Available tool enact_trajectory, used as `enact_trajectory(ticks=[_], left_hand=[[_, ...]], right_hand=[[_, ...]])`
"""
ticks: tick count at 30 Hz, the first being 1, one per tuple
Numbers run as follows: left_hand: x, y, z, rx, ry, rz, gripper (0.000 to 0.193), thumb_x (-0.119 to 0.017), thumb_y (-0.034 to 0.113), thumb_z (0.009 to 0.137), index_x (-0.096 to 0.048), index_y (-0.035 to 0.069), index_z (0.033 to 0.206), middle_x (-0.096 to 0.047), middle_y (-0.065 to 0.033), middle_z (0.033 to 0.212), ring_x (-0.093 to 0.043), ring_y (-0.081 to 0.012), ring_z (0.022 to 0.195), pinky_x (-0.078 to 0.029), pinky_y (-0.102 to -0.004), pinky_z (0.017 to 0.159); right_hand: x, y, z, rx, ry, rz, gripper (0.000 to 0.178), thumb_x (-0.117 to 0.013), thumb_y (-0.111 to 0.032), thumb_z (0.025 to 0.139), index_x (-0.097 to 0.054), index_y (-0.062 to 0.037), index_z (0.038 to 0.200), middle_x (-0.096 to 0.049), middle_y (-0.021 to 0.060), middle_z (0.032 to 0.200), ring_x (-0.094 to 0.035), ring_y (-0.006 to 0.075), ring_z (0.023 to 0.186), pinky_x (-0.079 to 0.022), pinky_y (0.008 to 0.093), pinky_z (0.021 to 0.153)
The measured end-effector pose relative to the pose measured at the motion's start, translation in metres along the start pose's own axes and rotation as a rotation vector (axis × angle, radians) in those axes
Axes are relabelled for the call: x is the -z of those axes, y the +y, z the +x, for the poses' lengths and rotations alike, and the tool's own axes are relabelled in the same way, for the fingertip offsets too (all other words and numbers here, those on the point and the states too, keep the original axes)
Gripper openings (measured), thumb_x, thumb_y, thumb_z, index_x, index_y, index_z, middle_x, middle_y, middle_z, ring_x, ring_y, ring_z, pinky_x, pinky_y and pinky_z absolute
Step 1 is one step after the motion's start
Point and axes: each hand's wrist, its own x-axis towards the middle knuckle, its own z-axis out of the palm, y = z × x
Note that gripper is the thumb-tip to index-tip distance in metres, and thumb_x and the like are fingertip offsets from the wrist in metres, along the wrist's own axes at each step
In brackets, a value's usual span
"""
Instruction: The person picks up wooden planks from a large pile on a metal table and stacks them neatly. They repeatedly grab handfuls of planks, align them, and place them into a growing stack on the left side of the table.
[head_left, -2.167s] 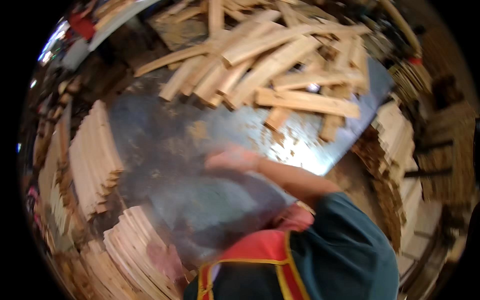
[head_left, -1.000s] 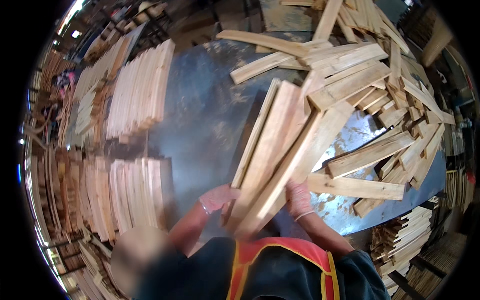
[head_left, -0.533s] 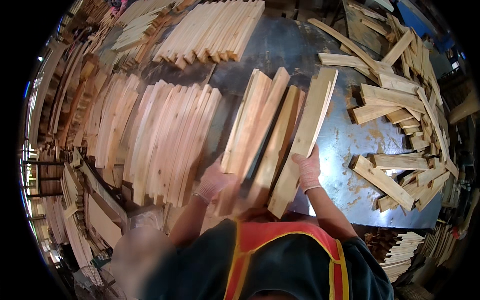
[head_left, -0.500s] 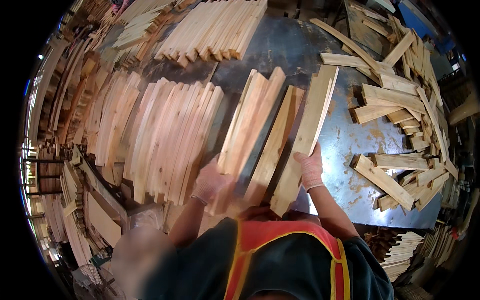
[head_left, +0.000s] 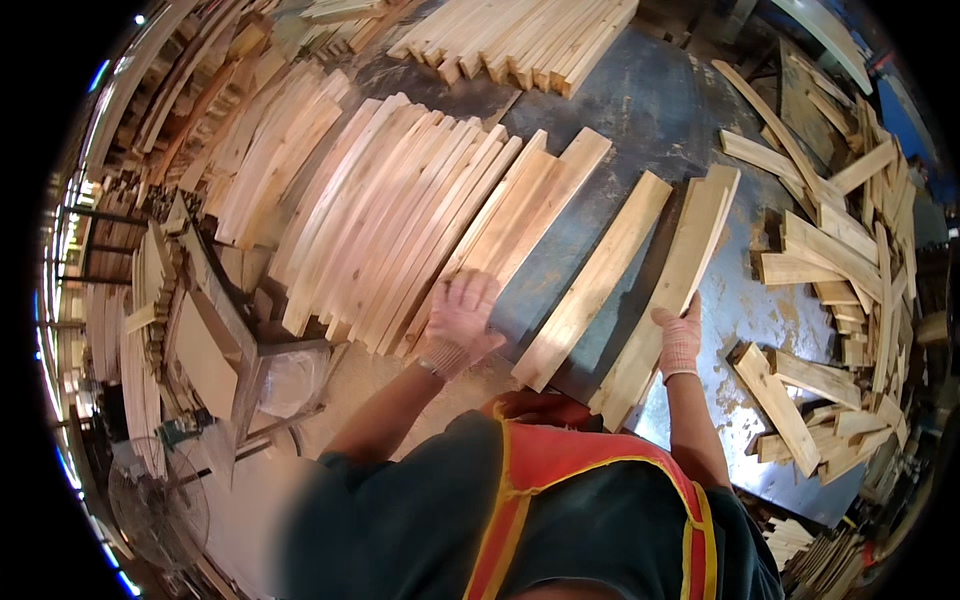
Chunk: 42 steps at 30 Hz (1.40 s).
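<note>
My left hand (head_left: 461, 318), in a pale pink work glove, lies with its fingers stretched out over the near ends of a few wooden boards (head_left: 535, 205). Those boards rest against the right side of a long row of upright-set boards (head_left: 400, 215). My right hand (head_left: 681, 340), gloved alike, grips the right edge of a pair of stacked boards (head_left: 668, 290), thumb on top and fingers hidden beneath. Between the hands a single board (head_left: 597, 280) lies on the dark metal table (head_left: 540, 300), touched by neither hand.
Loose short boards (head_left: 830, 260) are heaped along the table's right side. Another neat row of boards (head_left: 520, 40) lies at the far side. At left stand stacked timber (head_left: 280, 160) and a fan (head_left: 160, 500).
My left hand has pushed its boards leftward against the row and its fingers have opened out. My right hand keeps hold of its boards. The whole view has turned somewhat.
</note>
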Motion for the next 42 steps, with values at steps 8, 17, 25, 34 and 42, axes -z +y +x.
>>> enact_trajectory(ticks=[8, 17, 25, 34, 42], left_hand=[[0.010, -0.001, 0.058, 0.002, -0.183, 0.263, 0.066, -0.064, 0.021, 0.094, -0.041, 0.016, 0.156, -0.056, -0.0129, 0.132, -0.064, -0.0296, 0.110, -0.046, -0.0496, 0.103], [0.038, 0.007, -0.030, 0.448, -0.187, -0.274, 0.063, -0.064, 0.036, 0.096, -0.047, 0.013, 0.152, -0.065, -0.0206, 0.127, -0.068, -0.0441, 0.107, -0.056, -0.0551, 0.090], [-0.018, 0.004, -0.018, 0.300, -0.126, 0.071, 0.085, -0.060, 0.042, 0.095, -0.031, -0.001, 0.162, -0.033, -0.0211, 0.169, -0.032, -0.0384, 0.156, -0.027, -0.0528, 0.126], [0.010, 0.054, 0.006, 0.521, -0.363, 0.327, 0.093, -0.067, 0.038, 0.091, -0.026, -0.001, 0.165, -0.026, -0.0231, 0.172, -0.030, -0.0411, 0.156, -0.028, -0.0510, 0.127], [-0.027, 0.208, 0.071, 0.370, -0.111, -0.086, 0.102, -0.084, 0.041, 0.076, -0.042, 0.003, 0.160, -0.050, -0.0260, 0.156, -0.047, -0.0425, 0.145, -0.039, -0.0484, 0.121]], right_hand=[[-0.024, -0.030, 0.018, -0.027, -0.141, 0.221, 0.091, -0.070, 0.009, 0.082, -0.032, -0.0110, 0.163, -0.063, 0.0127, 0.131, -0.066, 0.0288, 0.107, -0.058, 0.0403, 0.092], [-0.196, -0.020, -0.120, 0.003, -0.368, -0.490, 0.098, -0.075, -0.022, 0.087, -0.021, -0.0031, 0.167, -0.041, 0.0266, 0.154, -0.048, 0.0392, 0.137, -0.047, 0.0415, 0.112], [-0.137, -0.022, -0.029, 0.270, -0.874, -0.656, 0.079, -0.071, -0.034, 0.093, -0.038, -0.0057, 0.159, -0.059, 0.0231, 0.145, -0.061, 0.0365, 0.129, -0.050, 0.0391, 0.107], [0.411, -0.100, 0.068, 0.390, 1.024, -0.974, 0.062, -0.082, -0.024, 0.077, -0.063, -0.0052, 0.133, -0.066, 0.0215, 0.132, -0.062, 0.0398, 0.121, -0.049, 0.0505, 0.108], [0.650, -0.082, 0.034, -0.280, 0.836, -1.060, 0.088, -0.086, -0.039, 0.079, -0.048, -0.0039, 0.150, -0.065, 0.0184, 0.138, -0.063, 0.0329, 0.124, -0.051, 0.0430, 0.102]])
